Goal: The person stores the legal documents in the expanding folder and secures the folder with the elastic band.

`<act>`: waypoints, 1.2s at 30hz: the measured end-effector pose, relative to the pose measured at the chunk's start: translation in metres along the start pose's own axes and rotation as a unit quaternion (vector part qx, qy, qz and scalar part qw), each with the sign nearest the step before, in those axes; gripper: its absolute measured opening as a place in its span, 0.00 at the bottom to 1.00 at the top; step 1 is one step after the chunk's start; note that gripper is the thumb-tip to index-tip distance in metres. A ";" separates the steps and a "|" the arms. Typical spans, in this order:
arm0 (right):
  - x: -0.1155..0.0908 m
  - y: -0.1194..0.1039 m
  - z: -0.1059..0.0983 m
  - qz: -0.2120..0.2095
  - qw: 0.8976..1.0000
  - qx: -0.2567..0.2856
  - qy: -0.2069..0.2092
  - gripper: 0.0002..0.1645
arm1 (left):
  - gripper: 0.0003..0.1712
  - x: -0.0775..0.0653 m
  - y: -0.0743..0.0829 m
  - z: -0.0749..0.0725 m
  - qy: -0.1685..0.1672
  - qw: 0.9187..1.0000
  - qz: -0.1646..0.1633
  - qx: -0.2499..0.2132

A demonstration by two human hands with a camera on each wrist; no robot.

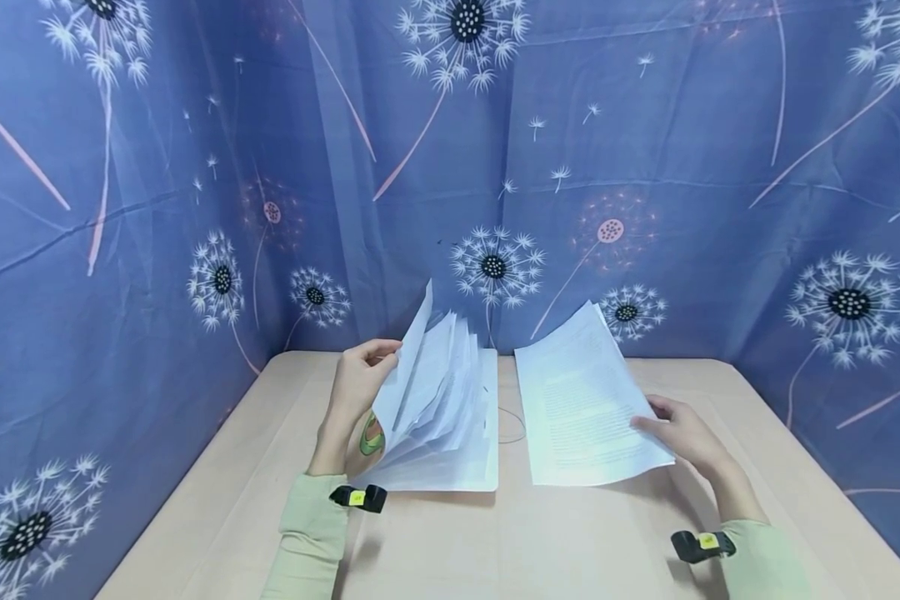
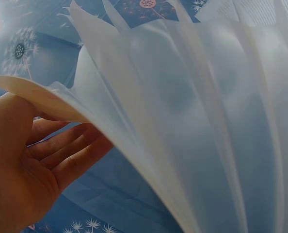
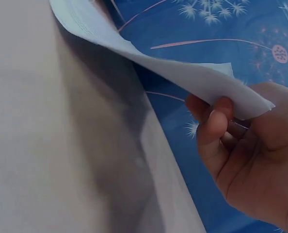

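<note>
On the left of the table stands a partly opened folder (image 1: pixel 487 425), its leaves fanned upright like clear plastic sleeves (image 2: pixel 183 97). Part of a green print shows on its outer cover (image 1: pixel 372 435). My left hand (image 1: pixel 362 379) holds the raised cover by its outer edge; in the left wrist view the thumb is hidden by the cover and the fingers lie behind it. To the right, my right hand (image 1: pixel 682 433) pinches the right edge of a few printed paper sheets (image 1: pixel 585 408). These sheets tilt up off the table and bend, as the right wrist view shows.
The pale table (image 1: pixel 450 550) has rounded far corners. A blue curtain with dandelion prints (image 1: pixel 570 133) hangs behind and at both sides. A thin curved line (image 1: pixel 521 425) shows on the table between folder and sheets. Each wrist wears a black camera (image 1: pixel 693 547).
</note>
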State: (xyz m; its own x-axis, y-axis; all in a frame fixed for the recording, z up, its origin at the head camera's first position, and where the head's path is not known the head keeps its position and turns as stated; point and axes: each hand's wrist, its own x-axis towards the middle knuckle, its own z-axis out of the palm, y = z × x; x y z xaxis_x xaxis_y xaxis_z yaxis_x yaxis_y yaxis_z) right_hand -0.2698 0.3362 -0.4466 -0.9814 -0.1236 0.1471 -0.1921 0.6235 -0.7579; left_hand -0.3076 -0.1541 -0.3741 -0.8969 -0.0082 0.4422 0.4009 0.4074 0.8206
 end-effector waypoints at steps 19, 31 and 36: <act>-0.003 -0.016 -0.021 0.016 0.990 0.142 -0.014 0.36 | 0.14 0.002 0.000 -0.001 0.011 1.000 -0.007 0.003; -0.004 -0.027 -0.021 0.015 0.977 0.213 0.006 0.39 | 0.14 0.000 -0.001 -0.001 0.011 1.000 -0.013 0.007; -0.004 -0.034 -0.019 0.004 0.974 0.228 0.012 0.39 | 0.14 0.000 -0.001 -0.002 0.010 1.000 -0.016 0.006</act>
State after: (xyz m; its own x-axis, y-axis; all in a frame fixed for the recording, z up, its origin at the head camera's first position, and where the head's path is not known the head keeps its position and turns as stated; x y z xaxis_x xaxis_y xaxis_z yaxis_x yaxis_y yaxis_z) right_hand -0.2596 0.3303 -0.4097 -0.9838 -0.0981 0.1501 -0.1684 0.2167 -0.9616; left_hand -0.3075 -0.1558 -0.3739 -0.9054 -0.0404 0.4227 0.3692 0.4172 0.8305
